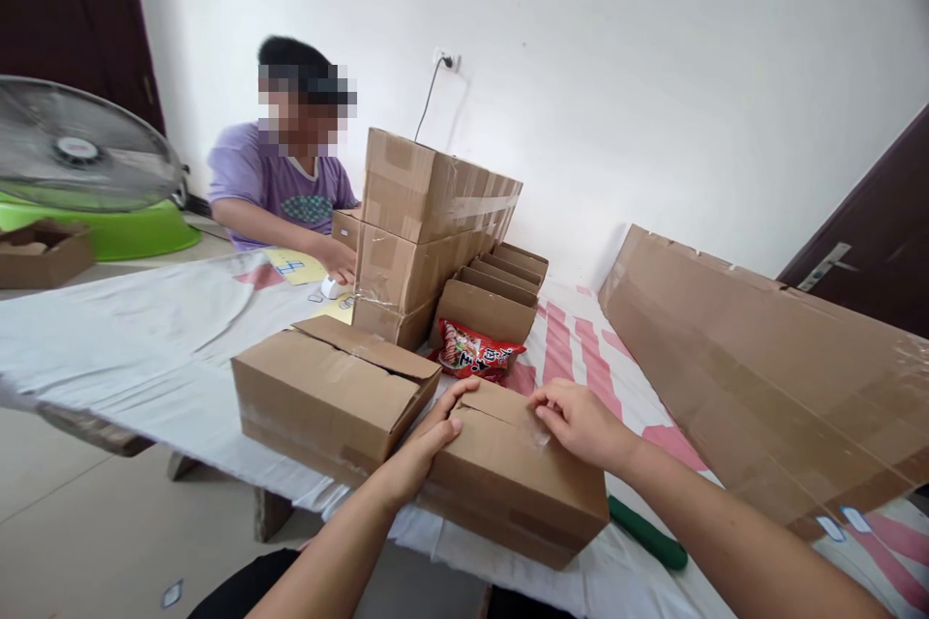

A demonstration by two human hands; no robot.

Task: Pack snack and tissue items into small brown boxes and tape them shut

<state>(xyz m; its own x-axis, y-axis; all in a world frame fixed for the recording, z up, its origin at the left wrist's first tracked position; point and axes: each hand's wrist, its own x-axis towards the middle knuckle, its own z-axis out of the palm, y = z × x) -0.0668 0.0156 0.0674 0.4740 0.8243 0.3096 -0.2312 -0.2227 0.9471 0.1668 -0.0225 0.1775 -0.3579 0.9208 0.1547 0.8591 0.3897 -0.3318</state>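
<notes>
The white-clothed surface point(145, 348) spans the frame. At lower centre sits the cardboard box point(508, 493); I judge it light, stiff-cornered, best held by its side walls. My left hand point(428, 440) lies flat on it, fingers released; my right hand point(581, 421) likewise, on its taped seam.

Bright, even daylight; soft shadows; wide-angle bending at edges; sharp focus

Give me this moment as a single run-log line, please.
left hand: flat on cardboard box top | right hand: fingertips on same top | nearby: second box, red snack packet
</notes>
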